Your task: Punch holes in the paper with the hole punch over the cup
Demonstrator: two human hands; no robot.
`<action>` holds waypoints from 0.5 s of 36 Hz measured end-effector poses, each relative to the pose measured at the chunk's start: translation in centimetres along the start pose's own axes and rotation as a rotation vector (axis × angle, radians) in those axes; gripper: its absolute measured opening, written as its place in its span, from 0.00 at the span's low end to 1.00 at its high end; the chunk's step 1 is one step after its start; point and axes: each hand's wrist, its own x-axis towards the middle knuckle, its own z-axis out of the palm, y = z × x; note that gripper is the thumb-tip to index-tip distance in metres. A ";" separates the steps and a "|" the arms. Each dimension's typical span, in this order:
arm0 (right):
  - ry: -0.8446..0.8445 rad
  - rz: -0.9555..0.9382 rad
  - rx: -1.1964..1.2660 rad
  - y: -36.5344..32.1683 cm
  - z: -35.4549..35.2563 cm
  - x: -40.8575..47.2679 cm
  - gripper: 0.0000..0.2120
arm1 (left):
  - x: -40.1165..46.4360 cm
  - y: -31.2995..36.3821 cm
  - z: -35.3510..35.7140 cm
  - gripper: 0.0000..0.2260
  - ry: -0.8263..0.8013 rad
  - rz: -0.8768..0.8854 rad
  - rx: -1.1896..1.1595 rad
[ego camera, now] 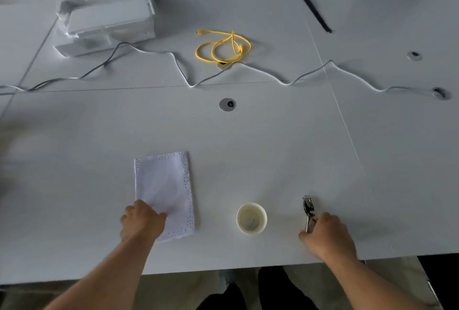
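A white sheet of paper [165, 185] lies flat on the table, with rows of punched holes along its top and right edges. My left hand [141, 220] rests on its near left corner, fingers curled on the sheet. To the right stands a small cream paper cup [251, 218], upright, with a few bits at its bottom. Further right a metal hole punch [308, 208] lies on the table, jaws pointing away from me. My right hand [327, 235] is closed around its handles.
The white table [248, 148] has a round cable grommet [227, 104] in the middle. A grey cable [178, 66] snakes across further back, beside a coiled yellow cable [223, 46], a plastic-wrapped box [106, 21] and a black strip [314, 10]. Two chairs stand beyond the far edge.
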 end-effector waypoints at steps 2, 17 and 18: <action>-0.022 0.023 0.055 -0.2 -0.2 0.5 0.30 | 1.0 -0.3 -0.2 0.41 -0.023 -0.076 -0.023; -0.040 -0.066 0.520 -3.4 -3.5 4.4 0.11 | 1.7 -1.9 1.2 0.16 0.131 0.081 -0.565; -0.048 -0.098 0.542 -3.8 -3.8 4.4 0.08 | 1.1 -1.5 0.8 0.15 0.144 0.109 -0.672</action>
